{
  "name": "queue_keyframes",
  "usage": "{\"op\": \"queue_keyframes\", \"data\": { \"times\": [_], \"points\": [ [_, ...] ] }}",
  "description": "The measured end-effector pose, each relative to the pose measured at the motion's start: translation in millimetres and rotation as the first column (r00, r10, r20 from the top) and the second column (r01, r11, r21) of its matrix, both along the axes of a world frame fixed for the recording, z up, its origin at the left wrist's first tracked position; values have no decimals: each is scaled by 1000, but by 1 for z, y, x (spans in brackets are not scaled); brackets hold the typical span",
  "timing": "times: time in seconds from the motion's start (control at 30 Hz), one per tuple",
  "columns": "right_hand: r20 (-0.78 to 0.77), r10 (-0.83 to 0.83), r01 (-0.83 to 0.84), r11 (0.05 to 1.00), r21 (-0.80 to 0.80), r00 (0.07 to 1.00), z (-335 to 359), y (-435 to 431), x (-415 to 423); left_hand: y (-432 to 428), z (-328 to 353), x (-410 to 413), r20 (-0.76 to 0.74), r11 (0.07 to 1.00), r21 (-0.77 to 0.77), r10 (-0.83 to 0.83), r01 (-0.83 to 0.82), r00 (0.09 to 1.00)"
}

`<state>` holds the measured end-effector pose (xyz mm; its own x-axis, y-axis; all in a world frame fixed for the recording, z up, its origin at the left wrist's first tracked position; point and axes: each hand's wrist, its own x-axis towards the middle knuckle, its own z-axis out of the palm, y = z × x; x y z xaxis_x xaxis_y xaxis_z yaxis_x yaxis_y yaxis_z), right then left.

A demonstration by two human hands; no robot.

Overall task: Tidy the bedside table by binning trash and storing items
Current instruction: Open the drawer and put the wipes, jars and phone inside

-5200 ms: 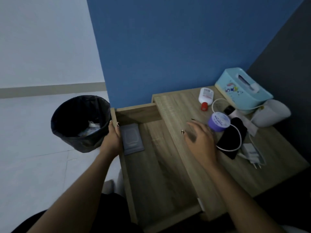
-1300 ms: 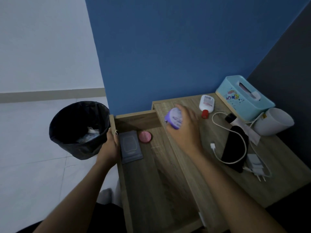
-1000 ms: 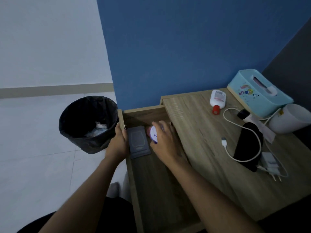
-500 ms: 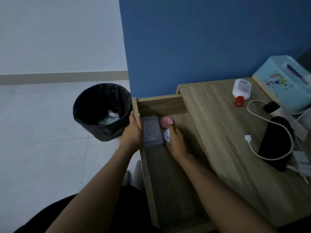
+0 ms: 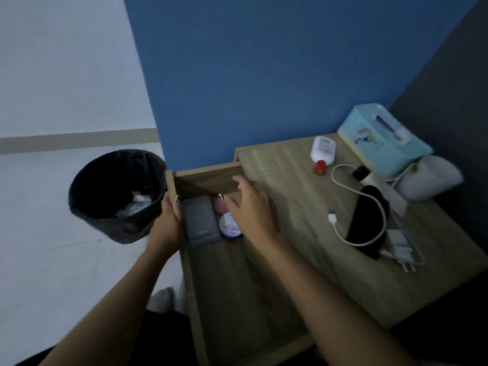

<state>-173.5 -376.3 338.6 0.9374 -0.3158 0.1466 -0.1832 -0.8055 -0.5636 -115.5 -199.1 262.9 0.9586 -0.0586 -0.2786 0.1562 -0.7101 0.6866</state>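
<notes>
Purple-lidded jar [image 5: 230,225] lies in open drawer [image 5: 237,286], touching grey wipes pack [image 5: 200,221], pink round item [image 5: 219,205] just behind. Right hand [image 5: 250,204] above it, fingers spread, empty. Left hand [image 5: 170,223] grips drawer's left edge beside bin [image 5: 116,194].

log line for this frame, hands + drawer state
left hand: gripping drawer side wall | right hand: open, empty, above drawer | purple jar: in drawer beside wipes pack | white bottle: on tabletop
</notes>
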Motion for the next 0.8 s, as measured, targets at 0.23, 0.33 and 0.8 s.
{"op": "queue_keyframes", "data": {
  "times": [0.23,0.33,0.8],
  "points": [
    [142,-353,359,933,-19,925,46,-106,-41,0,1,3,39,1000,24,-14,13,999],
    [141,-480,489,871,-40,866,50,-141,-70,-4,8,0,20,999,45,-20,19,1000],
    [-190,-667,624,743,-242,721,39,-168,-118,-5,12,-1,-18,998,51,-33,34,999]
  ]
}}
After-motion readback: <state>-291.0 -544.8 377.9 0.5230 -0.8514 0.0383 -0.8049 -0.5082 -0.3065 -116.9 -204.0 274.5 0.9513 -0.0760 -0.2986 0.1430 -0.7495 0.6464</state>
